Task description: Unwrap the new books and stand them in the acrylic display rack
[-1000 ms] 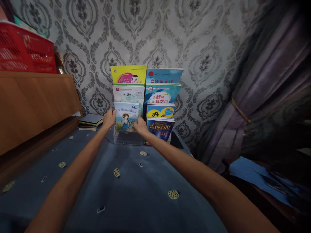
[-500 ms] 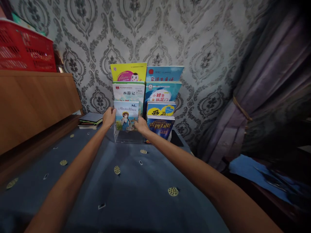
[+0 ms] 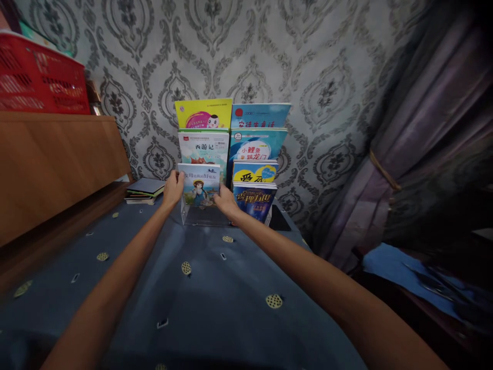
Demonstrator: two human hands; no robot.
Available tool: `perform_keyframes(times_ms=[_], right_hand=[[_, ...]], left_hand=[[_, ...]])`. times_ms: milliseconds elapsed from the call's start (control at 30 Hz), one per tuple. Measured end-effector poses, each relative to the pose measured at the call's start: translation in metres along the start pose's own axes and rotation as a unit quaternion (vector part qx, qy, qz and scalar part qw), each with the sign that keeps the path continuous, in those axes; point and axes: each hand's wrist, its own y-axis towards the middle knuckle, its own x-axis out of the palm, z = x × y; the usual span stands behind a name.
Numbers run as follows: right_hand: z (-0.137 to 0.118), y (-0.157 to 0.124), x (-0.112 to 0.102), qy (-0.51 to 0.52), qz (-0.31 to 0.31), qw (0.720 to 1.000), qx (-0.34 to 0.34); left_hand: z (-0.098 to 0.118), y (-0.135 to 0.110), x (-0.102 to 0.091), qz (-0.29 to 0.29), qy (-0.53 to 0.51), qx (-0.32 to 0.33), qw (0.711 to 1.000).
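A clear tiered book stand point(image 3: 200, 217) stands on the blue cloth against the patterned wall, holding several children's books in two columns. My left hand point(image 3: 173, 187) grips the left edge of the front-left book with a girl on its cover point(image 3: 199, 185). My right hand point(image 3: 226, 201) holds that same book's lower right edge, fingers curled around it. The book sits upright in the stand's front left slot. To its right stands a dark blue book point(image 3: 254, 200), with a yellow one point(image 3: 254, 172) behind.
A small stack of books point(image 3: 143, 191) lies at the left by a wooden headboard point(image 3: 54, 164). A red basket point(image 3: 38, 77) sits on top of it. Dark curtains point(image 3: 423, 128) hang at the right, above a blue cloth point(image 3: 393, 270).
The girl-cover book has shifted slightly up and left between my hands. The view has drifted a little; both arms remain stretched toward the stand.
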Motion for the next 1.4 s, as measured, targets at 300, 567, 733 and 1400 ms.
perform_keyframes(times_ms=[300, 567, 733, 1400], right_hand=[[0.010, -0.012, 0.003, 0.006, 0.009, 0.999, -0.043], [0.058, -0.065, 0.053, 0.043, 0.011, 0.979, -0.199], [0.081, -0.082, 0.084, 0.047, -0.034, 0.981, -0.185], [0.067, -0.131, 0.107, -0.046, -0.141, 0.967, -0.207]], left_hand=[[-0.001, -0.014, 0.003, -0.011, 0.009, -0.002, 1.000], [-0.029, -0.048, 0.013, 0.007, -0.047, 0.006, 0.999], [-0.043, -0.055, 0.019, 0.007, -0.044, 0.028, 0.999], [-0.186, -0.008, 0.012, -0.107, 0.305, -0.129, 0.937]])
